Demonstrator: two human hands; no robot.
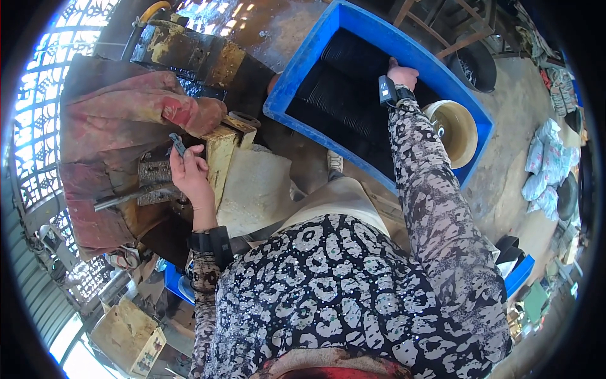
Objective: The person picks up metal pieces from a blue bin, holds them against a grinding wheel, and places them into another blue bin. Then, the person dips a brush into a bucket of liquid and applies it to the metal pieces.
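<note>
My left hand [190,172] is raised beside a machine at the left, its thumb and fingers pinched on a small dark grey piece [177,144] whose exact kind I cannot tell. My right hand [403,77] reaches into a large blue tub [306,54], its fingers curled near the far right wall. Whatever those fingers hold, if anything, is hidden. Rows of thin black pieces [344,104], stacked tightly side by side, lie in the tub. A whitish bucket [468,129] stands in the tub's right end, next to my right forearm.
Stained reddish cloth [120,114] drapes over the machine, and a metal rod [136,196] sticks out below it. A yellowish block [219,161] and a pale sheet [255,189] sit before me. Right of the tub are a black basin [473,66] and plastic bags [544,167].
</note>
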